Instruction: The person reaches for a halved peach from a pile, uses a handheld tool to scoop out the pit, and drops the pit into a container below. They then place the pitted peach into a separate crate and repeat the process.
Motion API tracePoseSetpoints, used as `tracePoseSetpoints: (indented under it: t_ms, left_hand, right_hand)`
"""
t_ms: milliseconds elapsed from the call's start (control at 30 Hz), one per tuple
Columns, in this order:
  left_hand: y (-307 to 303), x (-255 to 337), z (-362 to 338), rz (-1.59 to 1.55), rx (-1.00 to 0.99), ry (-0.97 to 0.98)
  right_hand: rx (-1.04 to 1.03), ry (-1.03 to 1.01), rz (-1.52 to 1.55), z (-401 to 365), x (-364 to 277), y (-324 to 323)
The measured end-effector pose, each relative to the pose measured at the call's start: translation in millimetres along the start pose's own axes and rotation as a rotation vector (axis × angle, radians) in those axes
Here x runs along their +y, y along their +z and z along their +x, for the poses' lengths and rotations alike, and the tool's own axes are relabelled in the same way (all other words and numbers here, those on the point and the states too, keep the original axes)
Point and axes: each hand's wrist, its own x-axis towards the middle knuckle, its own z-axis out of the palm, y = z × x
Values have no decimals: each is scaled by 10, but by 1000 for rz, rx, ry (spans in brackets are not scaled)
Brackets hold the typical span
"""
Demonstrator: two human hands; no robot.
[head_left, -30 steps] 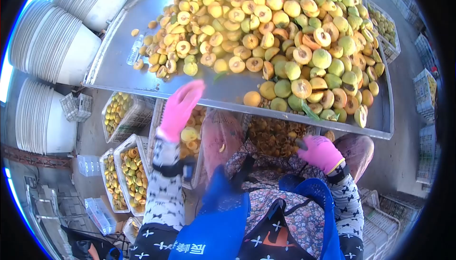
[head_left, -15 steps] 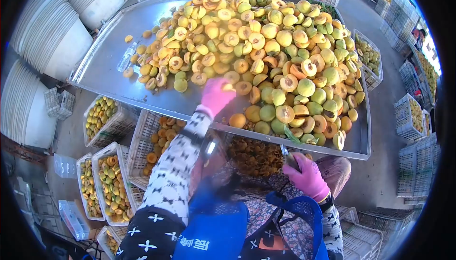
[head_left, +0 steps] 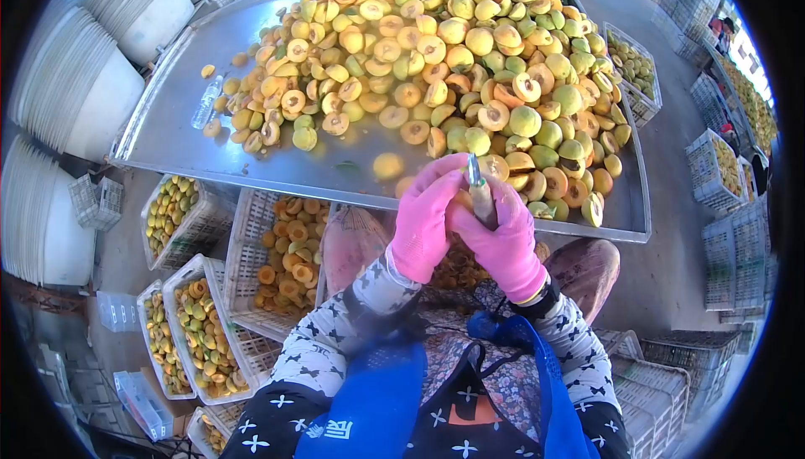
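Observation:
Both my hands wear pink gloves and meet close together just below the front edge of the metal table [head_left: 176, 136]. My left hand [head_left: 423, 220] cups a yellow fruit [head_left: 461, 201], mostly hidden between the gloves. My right hand [head_left: 503, 241] grips a small knife [head_left: 480, 191] with its blade pointing up against that fruit. A large heap of whole and halved yellow-green fruit [head_left: 470, 65] covers the table beyond my hands.
White plastic crates of halved fruit [head_left: 285, 249] and more crates [head_left: 197, 325] stand under the table at left. A basket of pits [head_left: 457, 266] sits on my lap. A plastic bottle [head_left: 205, 103] lies on the table. Stacked white trays [head_left: 75, 82] stand far left; further crates [head_left: 721, 174] line the right.
My left hand has come back from the fruit heap with a fruit. My right hand has risen from my lap with the knife, and the two hands now meet.

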Motion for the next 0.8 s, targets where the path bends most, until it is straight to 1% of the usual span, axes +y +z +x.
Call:
tracePoseSetpoints:
  t_ms: [67, 133, 200, 233, 300, 333, 400, 433, 467, 500, 567, 600, 667, 700, 733, 800]
  left_hand:
    - [54, 10, -42, -13, -30, -18]
    - [26, -33, -41, -200, -117, -59]
    - [-11, -116, -16, -536, -229, -149]
    - [-3, -98, 7, -537, -235, -143]
    - [28, -19, -21, -539, -241, -143]
    - [2, 23, -54, -461, -299, -137]
    - [-56, 123, -75, -303, -414, -110]
    - [-20, 160, -100, -378, -372, -113]
    - [33, 198, -98, -451, -334, -107]
    - [81, 211, -87, -523, -292, -103]
    - [166, 0, -76, -133, -86, 142]
    - [179, -17, -109, 268, -39, 317]
    - [140, -211, -82, 170, 11, 310]
    - [116, -218, -51, 207, 19, 329]
    - [99, -217, -17, 243, 26, 348]
    - [127, -196, -16, 80, 35, 276]
  right_hand:
    - [6, 9, 21, -74, 90, -19]
    - [-7, 39, 70, -131, 112, -44]
    - [-46, 238, 334, -196, 91, -55]
    - [-59, 328, 466, -180, 83, -65]
    - [-121, 336, 494, -163, 57, -101]
    - [-152, 345, 509, -170, 36, -120]
    - [-116, 563, 819, -72, -34, -221]
    - [-94, 672, 973, -48, -60, -259]
    - [-106, 577, 838, -59, -52, -237]
    - [-91, 573, 870, -54, -80, -205]
    - [-60, 583, 940, -92, -135, -135]
    - [-107, 583, 924, -114, -13, -113]
    - [-41, 474, 763, -139, 111, -35]
    - [-11, 418, 680, -127, 130, -31]
    - [-134, 424, 316, -130, 64, -165]
    - [-106, 243, 119, -149, 35, -171]
